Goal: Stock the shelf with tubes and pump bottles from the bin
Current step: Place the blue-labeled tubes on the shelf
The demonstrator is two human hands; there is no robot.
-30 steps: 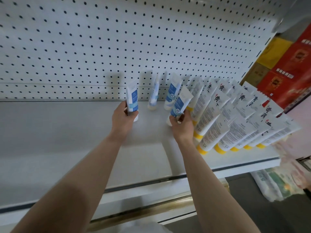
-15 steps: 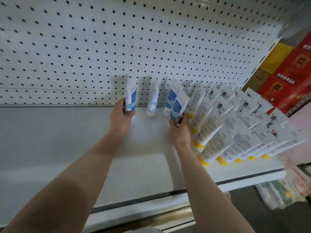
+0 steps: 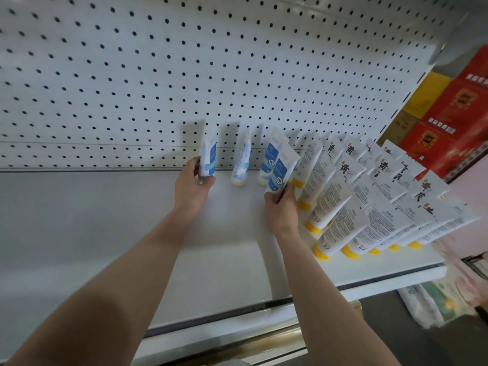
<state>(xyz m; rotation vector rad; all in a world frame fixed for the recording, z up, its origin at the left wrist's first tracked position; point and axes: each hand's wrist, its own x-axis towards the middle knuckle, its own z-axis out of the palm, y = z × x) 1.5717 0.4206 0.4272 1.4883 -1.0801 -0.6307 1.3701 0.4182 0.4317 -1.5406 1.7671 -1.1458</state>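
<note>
My left hand [image 3: 191,184] grips a white and blue tube [image 3: 207,159], cap down, at the back of the white shelf [image 3: 79,220] close to the pegboard. My right hand [image 3: 282,204] holds a second blue and white tube [image 3: 281,169] by its lower end, just in front of another like it [image 3: 270,159]. A pale blue tube [image 3: 241,163] stands between the two hands against the back. Several white tubes with yellow caps [image 3: 343,207] stand in rows right of my right hand.
The pegboard back wall [image 3: 184,75] rises behind the shelf. Red and yellow boxes [image 3: 454,114] are stacked beyond the shelf's right end. Plastic-wrapped packs [image 3: 433,302] lie on the floor at the lower right. The shelf's front lip [image 3: 237,315] runs below my forearms.
Both hands moved deeper onto the shelf with their tubes. The left tube now stands near the pegboard; the right tube has closed up against the one behind it.
</note>
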